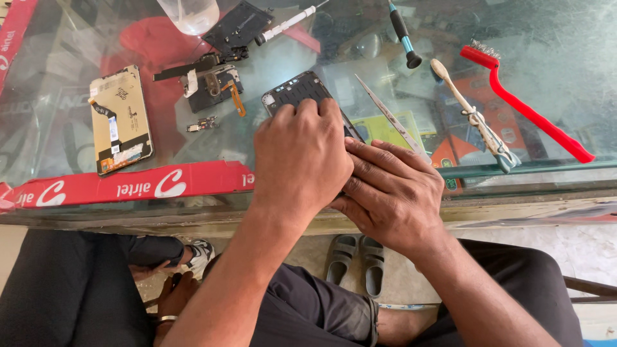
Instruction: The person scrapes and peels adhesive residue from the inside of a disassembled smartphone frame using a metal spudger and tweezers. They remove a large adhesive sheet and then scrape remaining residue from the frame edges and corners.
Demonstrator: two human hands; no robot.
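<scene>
Nearest to you are your own knees in dark trousers, and a pair of grey sandals (355, 262) lies on the floor between them. Above, at the front edge of the glass counter (565, 38), your left hand (299, 157) lies flat over the black phone frame (297, 90), fingers curled on its upper part. Your right hand (391, 193) presses against the frame's right side and holds thin metal tweezers (389, 116), which point away toward the back of the counter. The hands cover most of the frame; only its far end shows.

Toward the left edge lies a detached phone screen (121, 119), face down. Between it and the frame lie a small circuit board (215, 87) with an orange flex cable and some loose black parts. Toward the right side lie a toothbrush (474, 117) and a red wire brush (524, 106), and a screwdriver (403, 35) with a black handle lies near the back edge. A red strip (128, 185) runs along the front edge at the left.
</scene>
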